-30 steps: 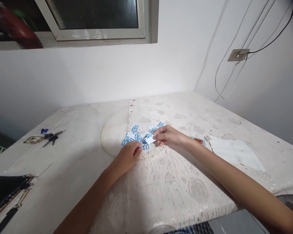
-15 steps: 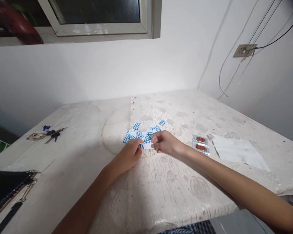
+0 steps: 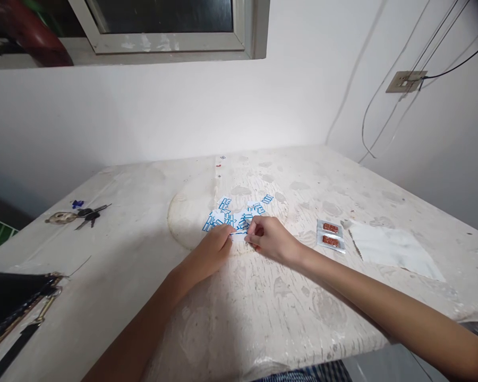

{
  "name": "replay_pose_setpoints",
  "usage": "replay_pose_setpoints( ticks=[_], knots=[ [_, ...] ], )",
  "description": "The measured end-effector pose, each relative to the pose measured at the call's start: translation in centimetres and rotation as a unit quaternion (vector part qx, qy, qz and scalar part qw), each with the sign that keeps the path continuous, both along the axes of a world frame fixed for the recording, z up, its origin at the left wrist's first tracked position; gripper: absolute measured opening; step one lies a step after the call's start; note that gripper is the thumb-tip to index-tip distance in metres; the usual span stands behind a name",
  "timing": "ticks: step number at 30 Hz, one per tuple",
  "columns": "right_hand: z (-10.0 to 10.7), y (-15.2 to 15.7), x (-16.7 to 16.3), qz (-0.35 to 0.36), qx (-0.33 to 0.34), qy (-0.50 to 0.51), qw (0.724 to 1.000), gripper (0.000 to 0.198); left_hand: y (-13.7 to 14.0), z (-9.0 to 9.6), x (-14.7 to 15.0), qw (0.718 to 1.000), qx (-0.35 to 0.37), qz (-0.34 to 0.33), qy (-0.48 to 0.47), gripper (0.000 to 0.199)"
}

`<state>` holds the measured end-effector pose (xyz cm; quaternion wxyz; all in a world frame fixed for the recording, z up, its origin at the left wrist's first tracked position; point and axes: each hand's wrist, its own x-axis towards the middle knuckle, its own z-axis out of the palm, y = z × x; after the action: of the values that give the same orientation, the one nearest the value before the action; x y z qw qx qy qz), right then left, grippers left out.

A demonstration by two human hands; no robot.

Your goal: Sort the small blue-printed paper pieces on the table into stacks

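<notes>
Between my two hands is a small white paper slip (image 3: 239,234) with blue print, pinched at both ends. My left hand (image 3: 219,241) has its thumb and fingers closed on the left end. On the right end, the fingertips of my right hand (image 3: 269,239) are pinched. Just beyond the hands lies a loose heap of white pieces with blue printing (image 3: 225,217), partly hidden by my fingers. A single such piece (image 3: 267,199) sits at the heap's far right.
Silver blister packs with reddish-brown contents (image 3: 330,235) and a white cloth or paper (image 3: 394,249) lie to the right. Keys (image 3: 90,214) rest at the left, a black zippered pouch (image 3: 16,297) nearer me. Behind the table (image 3: 279,313) stand a wall and window (image 3: 163,43).
The slip between my hands has tilted, its face now showing as a thin strip. My right fingers have curled slightly. The whole view has shifted a little.
</notes>
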<state>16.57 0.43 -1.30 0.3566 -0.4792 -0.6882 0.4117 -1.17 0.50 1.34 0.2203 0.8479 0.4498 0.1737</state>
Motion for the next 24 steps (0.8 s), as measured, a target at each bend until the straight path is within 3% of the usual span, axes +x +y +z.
replay_pose_setpoints(
  ticks=[7, 11, 16, 20, 24],
  knots=[
    [2.1, 0.0, 1.2, 0.033, 0.015, -0.046, 0.998, 0.005, 0.1, -0.3, 0.1, 1.000, 0.021, 0.001, 0.007, 0.022],
    [3.5, -0.1, 2.0, 0.082, -0.009, 0.002, 0.997, 0.006, 0.3, -0.6, 0.1, 0.999, 0.030, -0.003, 0.017, 0.022],
    [3.8, -0.4, 1.6, 0.130, -0.025, 0.028, 0.991, 0.008, 0.7, -1.2, 0.0, 0.999, 0.035, -0.004, 0.016, 0.023],
    [3.4, -0.4, 1.3, 0.121, 0.006, 0.026, 0.992, 0.007, 0.7, -1.3, -0.1, 0.999, 0.039, -0.014, 0.021, 0.025],
    [3.6, -0.6, 1.3, 0.137, 0.085, -0.085, 0.983, 0.014, 0.5, -1.0, -0.1, 0.999, 0.041, -0.017, 0.020, 0.025]
  ],
)
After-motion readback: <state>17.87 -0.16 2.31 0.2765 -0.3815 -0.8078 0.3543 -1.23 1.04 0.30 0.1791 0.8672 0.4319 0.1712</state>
